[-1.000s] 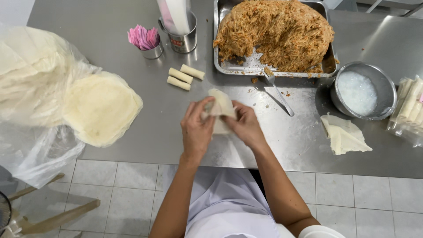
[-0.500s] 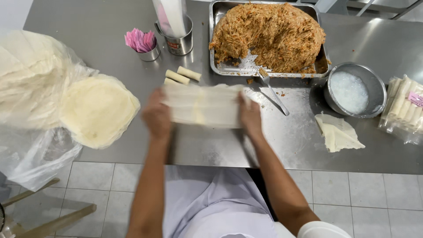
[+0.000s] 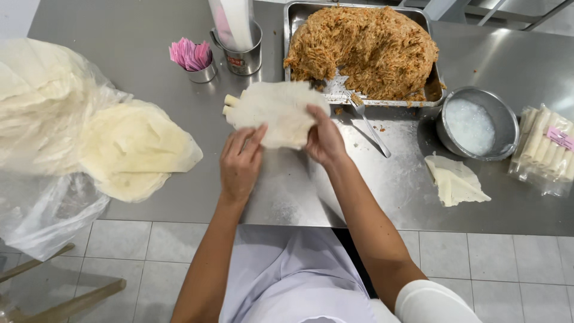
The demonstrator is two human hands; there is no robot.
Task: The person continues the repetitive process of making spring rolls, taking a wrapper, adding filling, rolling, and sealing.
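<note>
Head view, wrapper (image 3: 276,112) now spread flat, both hands lowered.

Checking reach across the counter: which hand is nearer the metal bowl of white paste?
Right. The right hand is beside the fork, closer to the metal bowl; the left hand is farther away, holding the wrapper.

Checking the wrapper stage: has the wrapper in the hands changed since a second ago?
Yes. The wrapper was a small folded piece; now it's spread flat, reaching toward the filling tray.
</note>
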